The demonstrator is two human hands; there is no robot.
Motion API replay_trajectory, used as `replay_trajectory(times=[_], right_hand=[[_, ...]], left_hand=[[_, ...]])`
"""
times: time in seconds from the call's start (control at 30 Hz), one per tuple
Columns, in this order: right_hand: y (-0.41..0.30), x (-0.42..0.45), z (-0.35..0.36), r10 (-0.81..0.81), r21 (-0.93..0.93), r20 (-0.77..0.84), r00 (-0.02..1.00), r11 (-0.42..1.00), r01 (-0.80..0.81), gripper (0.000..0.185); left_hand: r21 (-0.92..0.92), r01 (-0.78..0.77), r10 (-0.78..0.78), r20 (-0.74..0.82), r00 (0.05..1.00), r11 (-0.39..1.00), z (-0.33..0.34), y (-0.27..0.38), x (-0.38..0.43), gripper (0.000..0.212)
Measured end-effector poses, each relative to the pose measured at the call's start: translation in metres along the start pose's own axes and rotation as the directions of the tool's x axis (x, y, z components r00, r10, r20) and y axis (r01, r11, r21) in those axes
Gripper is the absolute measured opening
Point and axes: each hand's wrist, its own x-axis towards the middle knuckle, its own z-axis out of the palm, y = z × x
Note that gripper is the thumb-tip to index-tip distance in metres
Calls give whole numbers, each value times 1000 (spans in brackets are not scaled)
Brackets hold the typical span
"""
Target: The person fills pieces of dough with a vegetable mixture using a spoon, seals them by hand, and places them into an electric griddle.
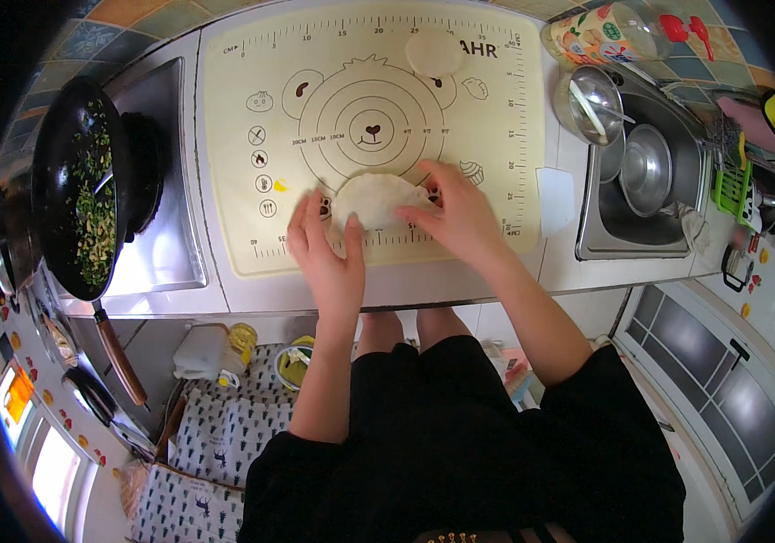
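A folded half-moon of white dough (377,200) lies on the pale yellow silicone baking mat (238,251), its curved edge away from me. My left hand (330,244) is at its left end, fingers apart, the thumb at the near edge. At the right end is my right hand (459,214), thumb and fingers spread around the dough's corner. Neither hand closes around it; the exact contact of the fingertips is hard to tell. A flat round piece of dough (434,54) rests near the mat's far right part.
At left, a wok (95,203) holds chopped greens with bits of filling over the hob (184,258). To the right are a white scraper (555,201), a glass bowl (588,105) with a white utensil, a plastic jar (608,34) and a steel sink (584,237) holding metal bowls.
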Motion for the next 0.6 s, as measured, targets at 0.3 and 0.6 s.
replay_trajectory(times=[0.3,0.6], right_hand=[[19,-2,35,-627,-297,138,767,712,636,62],[29,19,18,-446,544,28,894,758,361,69]], left_hand=[[370,-451,373,266,889,812,24,-15,11,55],[-234,-268,298,103,949,934,4,-5,17,67]])
